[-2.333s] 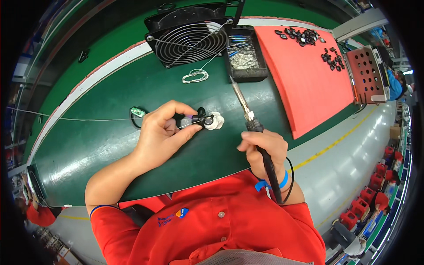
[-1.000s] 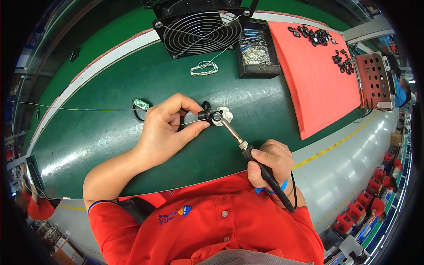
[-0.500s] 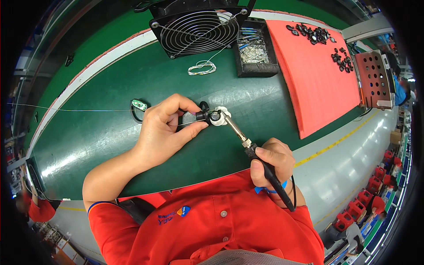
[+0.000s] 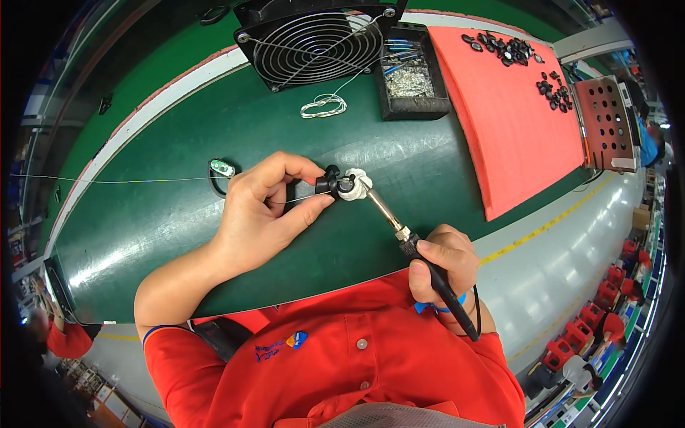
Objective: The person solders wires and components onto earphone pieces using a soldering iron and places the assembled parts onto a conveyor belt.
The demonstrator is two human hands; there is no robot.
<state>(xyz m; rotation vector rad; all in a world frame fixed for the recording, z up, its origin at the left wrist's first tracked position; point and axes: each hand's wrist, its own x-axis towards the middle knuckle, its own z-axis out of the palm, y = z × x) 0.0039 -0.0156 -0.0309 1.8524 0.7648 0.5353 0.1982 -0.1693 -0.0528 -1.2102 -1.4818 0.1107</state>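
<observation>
My left hand point(image 4: 260, 210) pinches a small black round part point(image 4: 325, 185) between thumb and fingertips. A thin wire point(image 4: 298, 199) runs out of its grip toward the part. My right hand point(image 4: 446, 264) is wrapped round the black handle of a soldering iron point(image 4: 389, 216), pointing up and left. Its metal tip is at a white lump point(image 4: 357, 183) beside the black part; whether it touches the part is too small to tell. Left of my left hand lies a small green circuit board point(image 4: 222, 167) with a black loop, and a long thin wire point(image 4: 128, 181) leads to it from the left.
A black fan point(image 4: 317, 53) with a wire guard stands at the back. Beside it are a coiled white wire point(image 4: 323, 105) and a black tray point(image 4: 414, 110) holding blue-handled tools and silvery scraps. Several small black parts point(image 4: 506, 50) lie on a red foam mat point(image 4: 510, 143), near a perforated metal box point(image 4: 606, 128).
The soldering iron has shifted very slightly at the white lump. Both hands keep their grips, and the whole view has moved a little.
</observation>
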